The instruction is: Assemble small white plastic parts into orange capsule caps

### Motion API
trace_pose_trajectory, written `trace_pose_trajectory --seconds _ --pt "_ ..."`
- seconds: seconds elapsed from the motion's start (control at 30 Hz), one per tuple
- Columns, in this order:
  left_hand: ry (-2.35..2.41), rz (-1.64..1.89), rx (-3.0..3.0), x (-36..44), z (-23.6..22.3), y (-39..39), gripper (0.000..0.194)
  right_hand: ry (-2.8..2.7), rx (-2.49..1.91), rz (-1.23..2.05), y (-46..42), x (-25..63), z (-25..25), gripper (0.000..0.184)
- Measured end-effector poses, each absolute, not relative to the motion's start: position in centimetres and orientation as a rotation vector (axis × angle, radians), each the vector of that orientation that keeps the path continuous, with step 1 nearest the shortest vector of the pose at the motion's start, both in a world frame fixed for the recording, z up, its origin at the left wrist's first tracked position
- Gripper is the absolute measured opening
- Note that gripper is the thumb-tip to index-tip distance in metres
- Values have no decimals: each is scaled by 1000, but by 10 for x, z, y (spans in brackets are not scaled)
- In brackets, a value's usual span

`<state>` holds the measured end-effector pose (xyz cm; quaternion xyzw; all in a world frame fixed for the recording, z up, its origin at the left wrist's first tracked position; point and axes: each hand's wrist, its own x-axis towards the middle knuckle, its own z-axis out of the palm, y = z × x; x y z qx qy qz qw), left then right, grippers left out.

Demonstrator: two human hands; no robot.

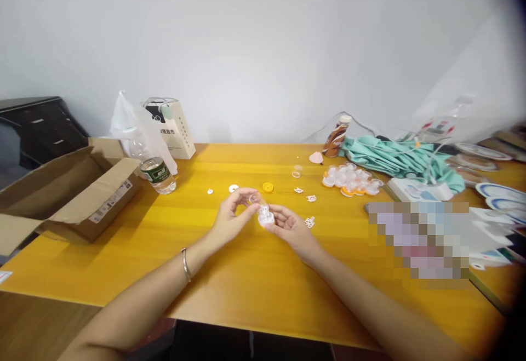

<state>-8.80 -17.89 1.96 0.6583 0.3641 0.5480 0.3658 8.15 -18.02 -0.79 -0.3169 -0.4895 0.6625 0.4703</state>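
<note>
My right hand (290,229) grips a small white figure on a round base (266,216), its thumb and fingers closed around the right side of the base. Pinched in my left hand (236,213) is a small clear plastic cover (253,199), held just up and to the left of the figure. Beyond my hands lie a yellow round piece (268,187) and a white disc (234,188). Flat white cut-out pieces (310,222) are scattered right of my right hand. A clear ring-shaped cover (296,172) stands farther back.
At the right is a cluster of clear-domed capsules (351,179) with orange and white bases. Behind it are a brown bottle (337,135) and teal cloth (398,155). An open cardboard box (90,202) and a water bottle (158,175) stand at left, near a paper bag (181,133).
</note>
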Motion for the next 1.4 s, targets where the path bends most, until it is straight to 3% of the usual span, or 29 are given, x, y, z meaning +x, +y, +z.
trace_pose_trajectory --seconds 0.23,0.8,1.1,1.27,1.4 --pt "939 1353 1743 -84 14 -184 26 -1206 -785 1606 -182 81 -7 28" --pt "995 1338 1734 -85 10 -188 22 -1220 -786 1509 -188 78 -10 28" --pt "756 1125 1556 -87 17 -190 32 -1200 -817 1592 -189 78 -3 21" --pt "798 1209 1451 -85 15 -189 30 -1163 -827 1620 -192 76 -3 24" --pt "637 1111 1319 -84 15 -190 41 -1154 -799 1642 -193 75 -2 23"
